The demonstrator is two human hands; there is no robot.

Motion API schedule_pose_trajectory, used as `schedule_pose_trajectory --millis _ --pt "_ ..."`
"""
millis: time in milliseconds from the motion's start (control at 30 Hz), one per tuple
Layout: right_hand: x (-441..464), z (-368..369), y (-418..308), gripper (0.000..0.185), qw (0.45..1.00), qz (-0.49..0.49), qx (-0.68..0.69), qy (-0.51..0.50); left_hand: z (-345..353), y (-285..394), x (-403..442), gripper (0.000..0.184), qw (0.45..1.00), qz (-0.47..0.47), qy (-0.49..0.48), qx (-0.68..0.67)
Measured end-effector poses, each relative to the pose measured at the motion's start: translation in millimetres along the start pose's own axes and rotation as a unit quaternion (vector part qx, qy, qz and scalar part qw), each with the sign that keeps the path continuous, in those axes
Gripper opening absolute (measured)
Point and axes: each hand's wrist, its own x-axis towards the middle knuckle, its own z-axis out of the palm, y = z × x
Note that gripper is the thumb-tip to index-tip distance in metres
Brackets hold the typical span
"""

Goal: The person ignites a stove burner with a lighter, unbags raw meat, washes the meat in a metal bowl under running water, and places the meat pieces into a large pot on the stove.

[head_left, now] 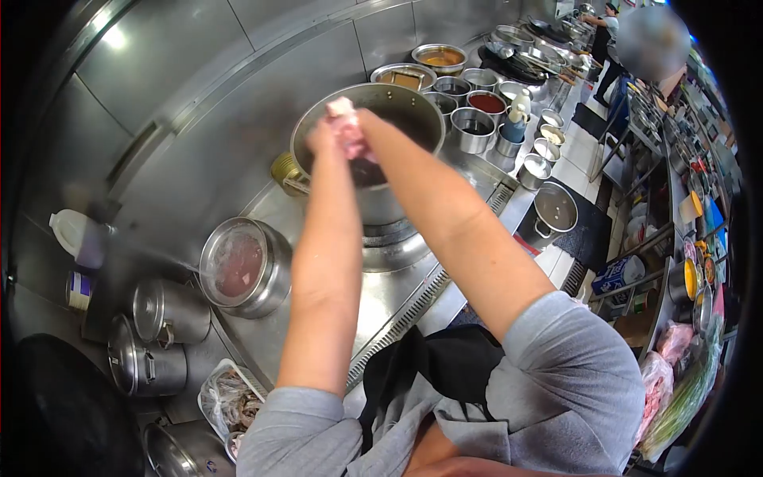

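Both my arms stretch forward over a large steel pot (433,119) on the stove. Between my left hand (322,139) and my right hand (364,123) is a piece of raw pink meat (346,133), held above the pot's opening. The fingers of both hands are closed around it, partly blurred. Dark contents show low in the pot beneath the meat. Down to the left, a smaller steel pot (274,274) holds reddish liquid with pieces in it.
Steel containers of sauces (474,131) stand to the right of the large pot. Lidded pots (171,310) are at the left, near a plastic tub (214,397) of food. Another pot (555,211) sits lower right. A person (608,40) works in the far background.
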Motion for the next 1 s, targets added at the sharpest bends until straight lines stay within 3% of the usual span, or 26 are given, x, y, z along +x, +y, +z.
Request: schedule_pose_trajectory --millis 33,67,100,167,200,267,300,367,400,433,467,533,600,667,767,800,833,867,900,933,967,1000 --pt "34 -30 31 0.025 0.998 0.027 -0.011 -0.05 4 -26 1 0.027 0.999 0.022 0.019 0.045" --pt "7 -33 22 0.025 0.998 0.024 -0.015 -0.056 15 -36 -14 0.031 0.992 -0.106 0.065 0.035" --pt "-41 -29 6 0.026 0.989 0.119 -0.09 -0.01 11 -62 2 0.032 0.983 -0.132 0.094 0.091" --pt "-54 -43 16 0.021 0.978 0.174 -0.118 -0.018 35 -65 -26 0.036 0.973 -0.144 0.163 0.078" --pt "-50 -52 23 0.019 0.972 0.192 -0.125 -0.045 38 -65 -33 0.035 0.97 -0.193 0.144 0.043" --pt "-37 -70 31 0.018 0.955 0.231 -0.15 -0.108 37 -71 -25 0.038 0.973 -0.178 0.132 0.059" --pt "-71 -59 10 0.022 0.982 0.159 -0.096 0.043 36 -72 -17 0.04 0.977 -0.149 0.127 0.088" --pt "-5 -78 25 0.024 0.963 0.162 -0.178 0.121 36 -64 -5 0.045 0.981 -0.097 0.117 0.118" --pt "27 -87 33 0.033 0.948 0.168 -0.217 0.16 31 -57 5 0.049 0.992 -0.081 0.058 0.074" --pt "26 -73 14 0.043 0.954 0.149 -0.224 0.134 36 -30 -16 0.052 0.988 -0.028 0.092 0.117" --pt "16 -46 -4 0.05 0.946 0.075 -0.262 0.176 41 -2 -38 0.054 0.978 0.023 0.13 0.164" --pt "44 -21 -29 0.049 0.957 -0.006 -0.269 0.108 23 32 -40 0.062 0.971 0.113 0.085 0.195" --pt "45 38 -58 0.049 0.964 -0.168 -0.19 0.082 -2 81 -62 0.059 0.971 0.156 0.09 0.155" --pt "47 96 -82 0.051 0.891 -0.289 -0.342 0.074 -42 125 -72 0.055 0.965 0.222 0.07 0.122" --pt "4 213 -95 0.051 0.9 -0.276 -0.336 0.013 -132 151 -28 0.047 0.927 0.339 0.093 0.13" --pt "14 242 -86 0.052 0.87 -0.313 -0.381 -0.001 -173 153 -12 0.044 0.911 0.368 0.107 0.151" --pt "26 270 -76 0.052 0.835 -0.349 -0.425 -0.016 -218 155 -7 0.042 0.922 0.339 0.092 0.161" --pt "32 299 -63 0.046 0.818 -0.323 -0.473 -0.059 -268 155 -4 0.04 0.932 0.311 0.077 0.17" --pt "47 322 -40 0.044 0.798 -0.334 -0.491 -0.108 -322 143 -1 0.038 0.925 0.296 0.115 0.21" --pt "55 344 -13 0.04 0.766 -0.349 -0.525 -0.128 -373 134 -7 0.037 0.936 0.216 0.138 0.241" --pt "53 367 10 0.046 0.784 -0.272 -0.534 -0.161 -418 124 -18 0.035 0.952 0.152 0.132 0.229" --pt "61 386 44 0.047 0.784 -0.235 -0.543 -0.189 -464 111 -17 0.035 0.939 0.146 0.103 0.293"
